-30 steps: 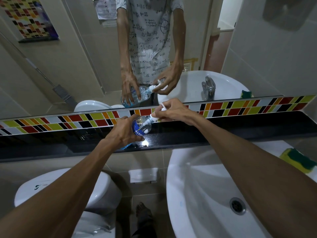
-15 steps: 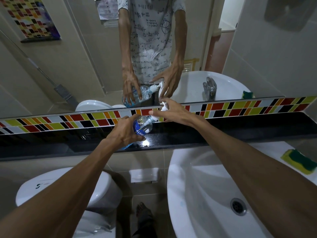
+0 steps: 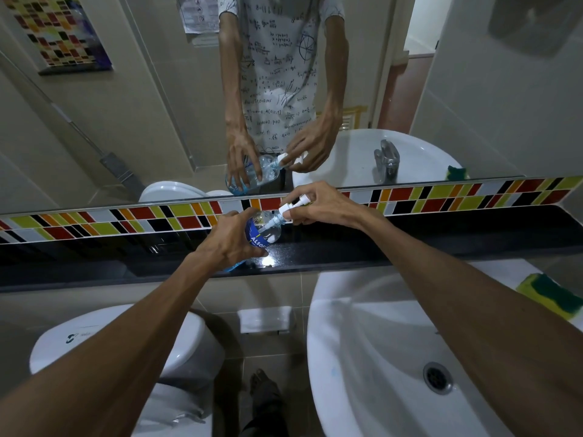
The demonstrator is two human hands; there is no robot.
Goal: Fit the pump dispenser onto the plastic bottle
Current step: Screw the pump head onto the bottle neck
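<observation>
- Since a second ago the right hand has re-set its fingers on the pump dispenser: half a second back they were splayed open, and now they are curled round the white collar again, nozzle poking up between them; the bottle has hardly moved
- Clear plastic bottle with the blue label stays tilted, neck pointing up and to the right, its base resting on or just above the black ledge below the mirror
- White collar sits on the bottle's neck, and the dip tube shows inside through the clear wall; whether the threads are fully home I cannot tell
- Left hand is closed round the bottle's body, thumb across the label, holding it against the twist
- My judgement: this is the screwing-down step, with the pump inserted and only tightening left
- To do it well, keep the collar square to the neck so the thread does not cross, turn by the collar and not the nozzle, and keep the left grip firm but not squeezing, since liquid lies low in the bottle
- Farther out, the white washbasin lies below right with a sponge on its rim, and a toilet cistern below left
</observation>
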